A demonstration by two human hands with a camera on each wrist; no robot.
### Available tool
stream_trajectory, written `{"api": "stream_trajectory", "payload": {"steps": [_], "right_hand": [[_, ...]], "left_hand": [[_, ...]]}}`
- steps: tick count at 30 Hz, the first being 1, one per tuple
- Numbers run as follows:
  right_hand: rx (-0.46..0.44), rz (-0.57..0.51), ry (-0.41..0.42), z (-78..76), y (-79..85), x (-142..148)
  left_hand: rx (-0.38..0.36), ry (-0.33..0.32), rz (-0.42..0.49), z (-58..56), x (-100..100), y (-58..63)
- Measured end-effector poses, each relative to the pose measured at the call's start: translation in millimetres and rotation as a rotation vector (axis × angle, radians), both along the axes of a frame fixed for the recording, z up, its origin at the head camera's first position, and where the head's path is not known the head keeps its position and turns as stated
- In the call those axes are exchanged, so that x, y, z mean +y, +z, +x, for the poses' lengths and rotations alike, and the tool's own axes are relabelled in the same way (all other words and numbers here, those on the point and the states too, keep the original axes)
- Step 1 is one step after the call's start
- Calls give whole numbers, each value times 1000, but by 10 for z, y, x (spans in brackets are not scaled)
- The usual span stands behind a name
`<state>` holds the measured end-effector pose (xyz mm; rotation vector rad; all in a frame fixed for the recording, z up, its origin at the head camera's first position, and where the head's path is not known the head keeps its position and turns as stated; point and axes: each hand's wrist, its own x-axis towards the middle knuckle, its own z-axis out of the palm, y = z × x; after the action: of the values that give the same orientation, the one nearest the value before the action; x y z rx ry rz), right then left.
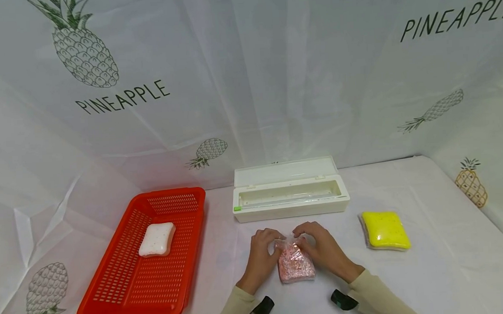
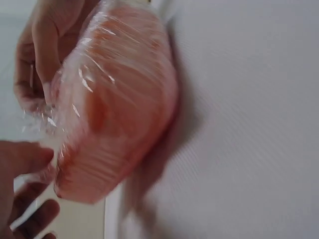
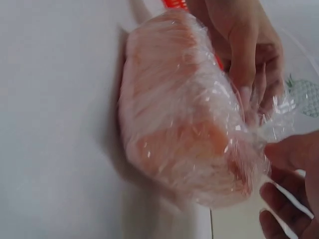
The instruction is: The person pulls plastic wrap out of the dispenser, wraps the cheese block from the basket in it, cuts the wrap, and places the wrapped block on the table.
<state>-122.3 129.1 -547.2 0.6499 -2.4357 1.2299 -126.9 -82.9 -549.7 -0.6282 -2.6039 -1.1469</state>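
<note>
The pink block (image 1: 296, 267) sits low in the middle of the head view, on the white cloth (image 1: 442, 280). The left hand (image 1: 261, 256) and right hand (image 1: 325, 248) are on either side, fingers bent and almost closed, pinching the clear wrap (image 3: 280, 119) at its upper edge. Just above is a long, open box (image 1: 292, 212). At lower left, a red basket (image 1: 89, 307) holds a white block (image 1: 156, 239). A yellow block (image 1: 385, 231) lies at lower right.

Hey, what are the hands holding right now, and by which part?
A pink wrapped package: the left hand and right hand pinch loose clear wrap at its far end.
</note>
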Motion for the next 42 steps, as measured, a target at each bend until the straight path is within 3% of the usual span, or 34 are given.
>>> {"api": "stream_trajectory", "payload": {"steps": [4,8,13,20,25,31,42], "right_hand": [[88,81,33,33,-10,64],[110,217,69,84,14,124],[139,375,111,154,49,161],[144,482,159,255,55,188],[122,534,189,288,27,229],[175,591,231,288,-34,289],[221,628,224,308,-47,273]], "left_hand": [[110,-47,-131,63,-67,0],[201,-104,-298,133,-133,20],[251,-147,-483,220,-179,61],[345,-165,-692,307,-175,52],[367,-151,-712,346,-175,26],[389,-153,-701,384,-165,32],[317,-143,-828,408,-123,13]]}}
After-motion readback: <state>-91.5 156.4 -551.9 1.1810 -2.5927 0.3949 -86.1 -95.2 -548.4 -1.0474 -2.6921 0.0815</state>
